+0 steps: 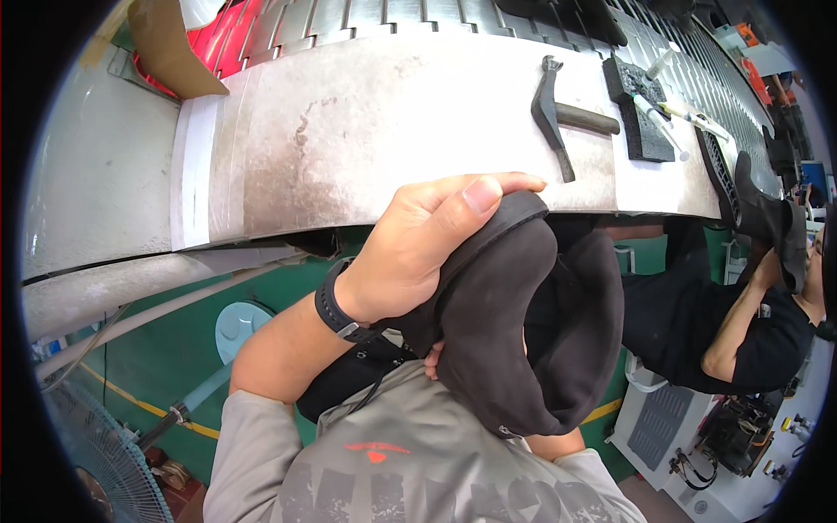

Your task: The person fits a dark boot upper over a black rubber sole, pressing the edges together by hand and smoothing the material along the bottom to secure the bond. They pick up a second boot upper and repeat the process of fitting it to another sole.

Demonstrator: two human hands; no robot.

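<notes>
A dark brown-black suede boot [493, 340] is held up in front of my body, off the table, with its opening and a small zipper pull at the lower end. My left hand [427, 231] is closed round the boot's upper left end. Its thumb lies along the dark sole edge [497, 228], and a finger stretches over the top. Behind the boot, most of my right hand [433, 359] is hidden; only fingertips curl out at the boot's left side, apparently gripping it. My right forearm shows below the boot.
On the pale worktable [375, 131] lie a hammer [551, 118] and a black foam block [641, 113] with syringes. A slatted conveyor [349, 16] runs behind. Cardboard [174, 52] stands at left, a fan [96, 462] lower left. At right, a co-worker [741, 322] handles another boot [789, 235].
</notes>
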